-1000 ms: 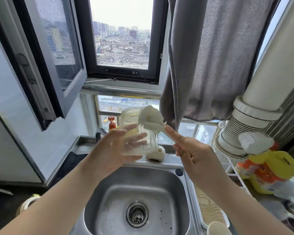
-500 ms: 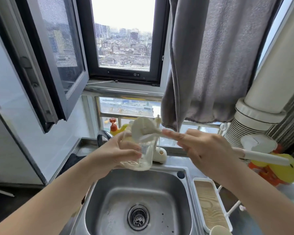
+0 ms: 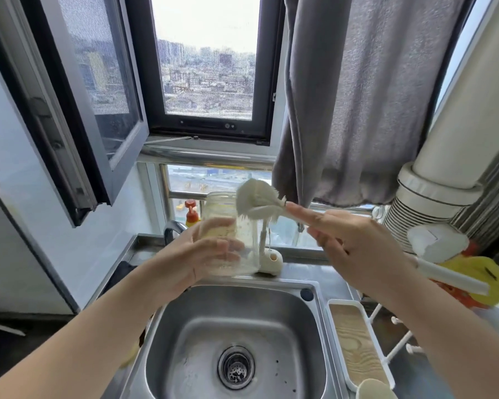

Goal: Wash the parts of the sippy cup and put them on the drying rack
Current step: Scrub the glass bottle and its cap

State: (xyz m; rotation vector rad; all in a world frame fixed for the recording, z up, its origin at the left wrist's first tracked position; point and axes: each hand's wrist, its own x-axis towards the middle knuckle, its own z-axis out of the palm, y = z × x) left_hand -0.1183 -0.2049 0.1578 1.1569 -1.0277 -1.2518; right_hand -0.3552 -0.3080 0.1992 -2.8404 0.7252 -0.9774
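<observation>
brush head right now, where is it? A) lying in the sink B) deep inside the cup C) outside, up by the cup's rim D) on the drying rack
C: the right hand holds the brush with its head beside the rim of the clear cup, which the left hand grips above the sink.

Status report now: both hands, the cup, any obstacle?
Left hand grips clear cup over sink. Right hand holds bottle brush, head outside at cup rim. Nothing blocks.

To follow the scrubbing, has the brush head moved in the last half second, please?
Yes: the brush head rose, farther above the stand behind the sink.
</observation>
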